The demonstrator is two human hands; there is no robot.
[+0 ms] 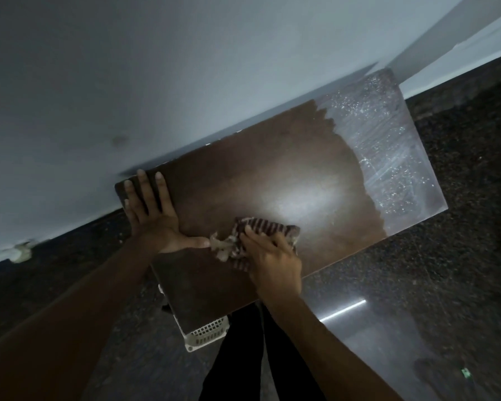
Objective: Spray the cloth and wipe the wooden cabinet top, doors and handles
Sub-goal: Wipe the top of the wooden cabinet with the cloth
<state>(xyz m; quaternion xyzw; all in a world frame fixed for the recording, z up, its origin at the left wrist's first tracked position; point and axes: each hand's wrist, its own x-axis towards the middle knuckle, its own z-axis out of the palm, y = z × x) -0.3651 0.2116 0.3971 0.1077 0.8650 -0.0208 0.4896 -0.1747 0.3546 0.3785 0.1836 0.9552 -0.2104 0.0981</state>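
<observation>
Left hand [151, 211]: spread flat, left end of cabinet top [243, 175] | Right hand [272, 257]: fingers pressing cloth [261, 230] near front edge | Right end: pale, speckled film | Basket [206, 334]: below front-left corner

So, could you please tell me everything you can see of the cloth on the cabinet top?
The cloth is a small, crumpled rag with dark and pale stripes and a frayed, whitish end bunched toward the left. It looks like soft woven fabric. It lies on the dark wooden cabinet top, near the front edge, pressed down under the fingers of the right hand. Its frayed end is next to the thumb of the left hand, which rests flat on the top. Whether it is damp cannot be told.
</observation>
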